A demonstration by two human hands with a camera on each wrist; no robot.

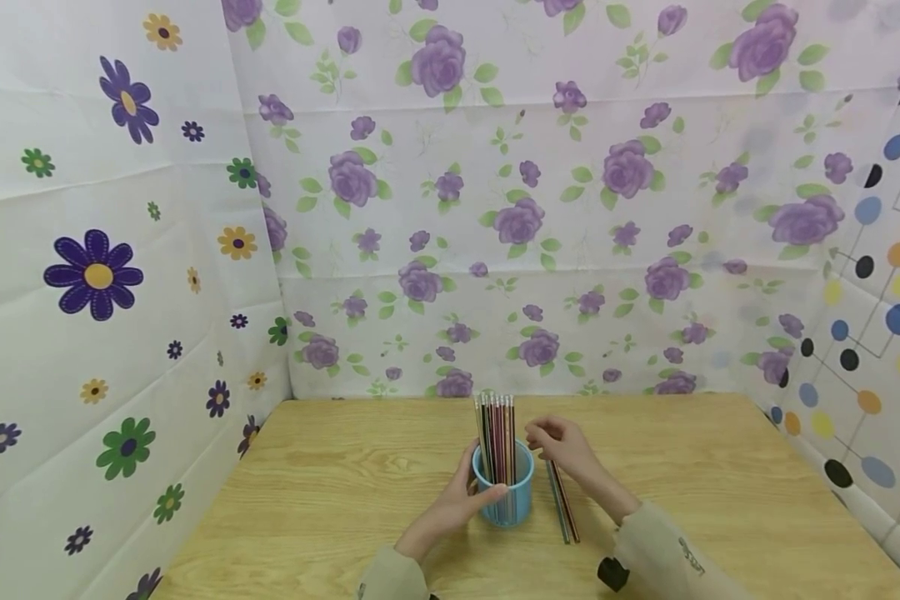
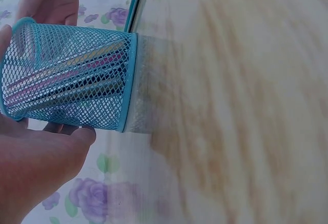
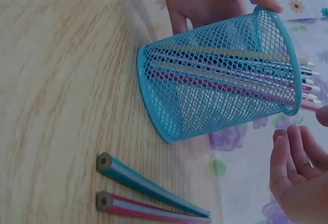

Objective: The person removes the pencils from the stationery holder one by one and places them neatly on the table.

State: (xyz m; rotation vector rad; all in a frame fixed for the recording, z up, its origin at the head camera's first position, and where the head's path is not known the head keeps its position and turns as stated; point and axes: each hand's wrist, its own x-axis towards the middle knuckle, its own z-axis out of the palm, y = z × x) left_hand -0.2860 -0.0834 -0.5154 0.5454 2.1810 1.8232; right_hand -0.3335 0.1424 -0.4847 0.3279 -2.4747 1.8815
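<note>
A light blue mesh pencil cup stands upright on the wooden table. Several striped pencils lean inside it, their eraser ends up. My left hand holds the cup from its left side, thumb at the front of the rim. To the right of the cup, my right hand hovers with loosely bent fingers and nothing visible between them. Beneath that hand, two more pencils lie side by side on the table, a teal pencil and a red pencil, blunt ends toward me.
The wooden table meets a cloth wall with purple roses at its back edge. Other patterned cloths enclose the left and right sides. A small black object shows by the right sleeve.
</note>
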